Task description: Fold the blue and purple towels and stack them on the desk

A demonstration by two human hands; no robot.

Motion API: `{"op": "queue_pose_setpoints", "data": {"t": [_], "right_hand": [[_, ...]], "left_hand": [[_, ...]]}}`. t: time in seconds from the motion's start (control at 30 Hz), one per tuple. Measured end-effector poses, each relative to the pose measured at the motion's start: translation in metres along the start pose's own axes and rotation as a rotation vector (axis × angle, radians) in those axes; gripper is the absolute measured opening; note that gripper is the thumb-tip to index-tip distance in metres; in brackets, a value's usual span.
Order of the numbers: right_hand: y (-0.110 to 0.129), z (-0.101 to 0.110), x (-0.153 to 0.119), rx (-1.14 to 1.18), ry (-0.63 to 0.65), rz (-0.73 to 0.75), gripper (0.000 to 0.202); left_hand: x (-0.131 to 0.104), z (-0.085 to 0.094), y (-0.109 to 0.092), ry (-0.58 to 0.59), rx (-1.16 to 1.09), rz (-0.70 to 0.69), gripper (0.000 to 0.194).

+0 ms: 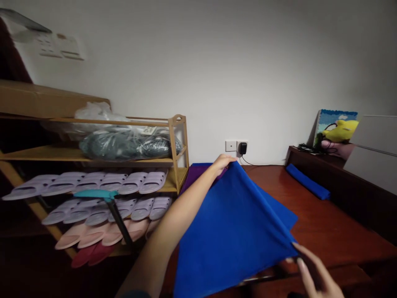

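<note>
A blue cloth (229, 231) is stretched between my two hands over a red-brown wooden table (269, 182). My left hand (223, 162) reaches far forward, its fingers closed on the cloth's far corner. At the lower right, my right hand (318, 273) grips the near corner between its fingers. The upper edge runs taut and slanting from one hand to the other, and the rest of the cloth hangs down at the front. Behind my left forearm lies a purple cloth (198, 174), partly hidden.
A rolled blue cloth (307, 182) lies at the table's right side. To the left stands a wooden rack (177, 153) with slippers (124, 182) and bagged items (130, 142). A turquoise-topped handle (96, 193) rises before it. A black plug (242, 148) sits in the wall socket.
</note>
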State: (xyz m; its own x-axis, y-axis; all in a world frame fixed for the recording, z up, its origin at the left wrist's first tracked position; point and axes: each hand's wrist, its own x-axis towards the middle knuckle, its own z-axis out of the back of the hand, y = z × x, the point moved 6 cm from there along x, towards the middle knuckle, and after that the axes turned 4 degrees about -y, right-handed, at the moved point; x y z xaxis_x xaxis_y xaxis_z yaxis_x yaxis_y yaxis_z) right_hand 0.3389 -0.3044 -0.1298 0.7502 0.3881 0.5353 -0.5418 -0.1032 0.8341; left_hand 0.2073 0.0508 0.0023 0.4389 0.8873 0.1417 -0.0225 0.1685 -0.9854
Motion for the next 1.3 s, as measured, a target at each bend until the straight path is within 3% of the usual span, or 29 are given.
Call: {"op": "queue_pose_setpoints", "data": {"t": [0.2,0.3,0.43,0.6,0.73,0.9,1.03,1.3], "right_hand": [[0.041,0.002,0.101,0.166,-0.105,0.033,0.04],[0.062,-0.005,0.143,0.194,-0.044,0.108,0.042],[0.082,-0.015,0.176,0.235,0.02,0.134,0.041],[0.096,-0.026,0.2,0.302,0.03,0.142,0.042],[0.107,-0.03,0.213,0.34,0.068,0.173,0.044],[0.115,-0.031,0.22,0.361,0.05,0.17,0.049],[0.125,-0.03,0.222,0.363,0.019,0.281,0.044],[0.149,-0.031,0.216,0.147,-0.067,0.449,0.029]], "left_hand": [[-0.024,0.037,-0.043,0.013,-0.161,-0.086,0.015],[-0.038,0.061,-0.058,-0.059,-0.194,-0.169,0.022],[-0.058,0.082,-0.079,-0.162,-0.063,-0.358,0.018],[-0.072,0.089,-0.094,-0.14,-0.141,-0.353,0.013],[-0.083,0.092,-0.109,-0.061,-0.197,-0.368,0.029],[-0.101,0.105,-0.129,-0.185,0.05,-0.559,0.028],[-0.117,0.108,-0.141,-0.247,0.254,-0.676,0.019],[-0.141,0.113,-0.15,-0.288,0.589,-0.737,0.01]]}}
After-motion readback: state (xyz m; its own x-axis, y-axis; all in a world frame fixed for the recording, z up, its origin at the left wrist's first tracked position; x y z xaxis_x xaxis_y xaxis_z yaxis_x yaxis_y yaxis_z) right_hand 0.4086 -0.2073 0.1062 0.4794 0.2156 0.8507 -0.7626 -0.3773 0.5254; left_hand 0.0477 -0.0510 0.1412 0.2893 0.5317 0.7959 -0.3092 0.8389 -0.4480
